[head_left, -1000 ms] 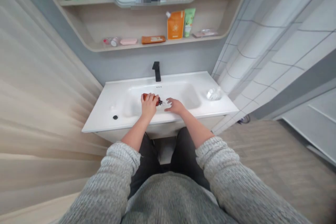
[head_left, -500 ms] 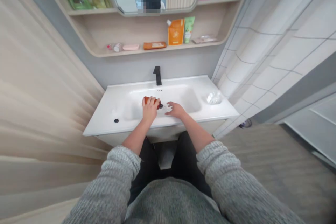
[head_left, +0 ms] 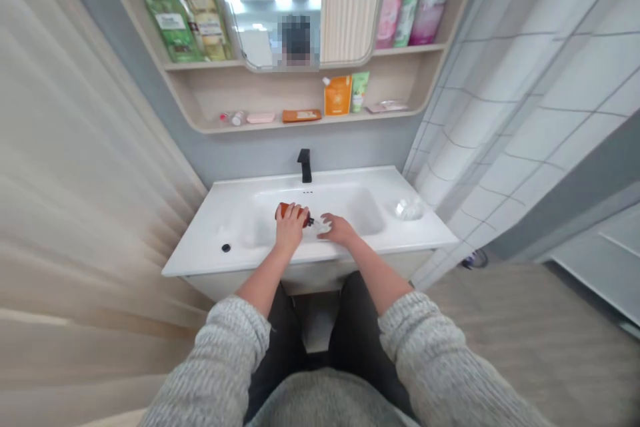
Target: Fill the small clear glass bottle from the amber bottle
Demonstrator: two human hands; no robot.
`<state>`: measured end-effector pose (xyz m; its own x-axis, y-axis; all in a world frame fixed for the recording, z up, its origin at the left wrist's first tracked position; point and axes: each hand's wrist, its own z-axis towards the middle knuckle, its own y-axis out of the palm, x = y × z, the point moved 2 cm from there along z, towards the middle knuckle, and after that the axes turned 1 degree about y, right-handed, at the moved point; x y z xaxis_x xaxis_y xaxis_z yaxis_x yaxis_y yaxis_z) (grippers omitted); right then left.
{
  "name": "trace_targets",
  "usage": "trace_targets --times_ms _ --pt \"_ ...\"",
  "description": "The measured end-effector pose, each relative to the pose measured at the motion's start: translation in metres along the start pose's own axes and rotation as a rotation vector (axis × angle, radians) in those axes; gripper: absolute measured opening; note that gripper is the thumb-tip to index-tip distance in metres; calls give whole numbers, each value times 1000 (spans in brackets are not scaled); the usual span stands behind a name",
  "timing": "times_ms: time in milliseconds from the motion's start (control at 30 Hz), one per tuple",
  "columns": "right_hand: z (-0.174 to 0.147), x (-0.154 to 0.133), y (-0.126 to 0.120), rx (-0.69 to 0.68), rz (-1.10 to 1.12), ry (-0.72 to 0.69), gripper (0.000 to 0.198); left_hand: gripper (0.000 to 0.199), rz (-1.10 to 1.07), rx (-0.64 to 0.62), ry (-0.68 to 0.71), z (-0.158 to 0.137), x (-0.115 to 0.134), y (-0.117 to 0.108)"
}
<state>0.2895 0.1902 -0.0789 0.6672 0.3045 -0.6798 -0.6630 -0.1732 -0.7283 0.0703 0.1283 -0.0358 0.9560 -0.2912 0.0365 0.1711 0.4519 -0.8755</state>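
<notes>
Over the white sink basin (head_left: 360, 207), my left hand (head_left: 290, 223) is wrapped round an amber-brown bottle (head_left: 285, 210). The bottle lies tilted almost on its side, its dark neck pointing right. My right hand (head_left: 339, 229) is curled round a small clear container (head_left: 321, 225), whose opening is by the bottle's neck. Whether the two touch, and whether liquid runs between them, is too small to tell. A small black round cap (head_left: 226, 248) lies on the counter left of the basin.
Behind the basin stands a black faucet (head_left: 305, 165). A crumpled clear plastic item (head_left: 409, 208) lies on the right of the counter. Above, a shelf (head_left: 210, 125) holds an orange pouch (head_left: 338, 96), a green tube (head_left: 359, 92) and small items. A mirror (head_left: 260, 7) hangs higher.
The head view has tilted up, so the scene sits lower and more of the shelves shows. My hands keep the bottle and clear container in nearly the same pose.
</notes>
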Motion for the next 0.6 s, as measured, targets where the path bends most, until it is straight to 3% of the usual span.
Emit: trace_targets --times_ms 600 --pt "-4 -9 -6 10 -15 14 83 62 28 3 23 1 0 1"
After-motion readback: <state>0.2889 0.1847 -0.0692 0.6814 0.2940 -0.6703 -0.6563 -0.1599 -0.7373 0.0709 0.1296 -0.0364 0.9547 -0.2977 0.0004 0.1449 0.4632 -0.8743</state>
